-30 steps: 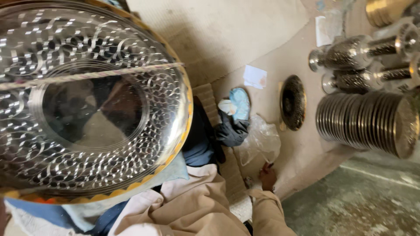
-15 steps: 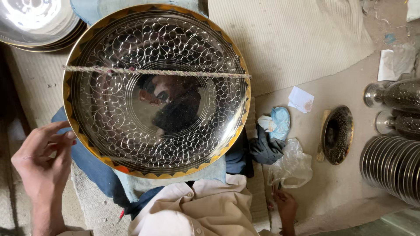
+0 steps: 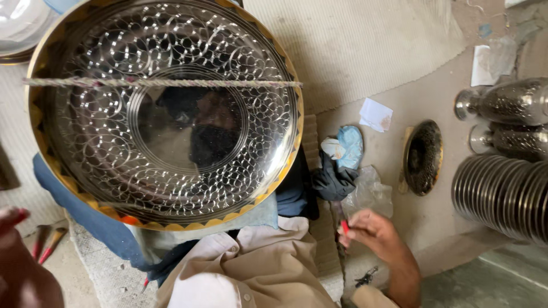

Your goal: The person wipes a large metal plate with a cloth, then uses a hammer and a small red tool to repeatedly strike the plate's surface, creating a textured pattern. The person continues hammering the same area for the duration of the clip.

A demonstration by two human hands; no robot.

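- A large engraved metal tray (image 3: 165, 111) with a gold scalloped rim rests on the person's lap, a twisted cord (image 3: 162, 83) stretched across its upper part.
- The right hand (image 3: 374, 232) sits on the floor beside the lap, fingers closed on a small red-tipped tool (image 3: 345, 227).
- The left hand (image 3: 20, 268) is blurred at the lower left edge; its fingers cannot be told.
- Stacked metal plates (image 3: 502, 197) stand at the right.

Right hand (image 3: 371, 235) low at right, forearm running down to the frame's bottom edge, fingers curled, fingertips pinched on something small and red. Left hand (image 3: 20, 259) at lower-left corner, close to camera, blurred, partly cut off; finger pose unclear.
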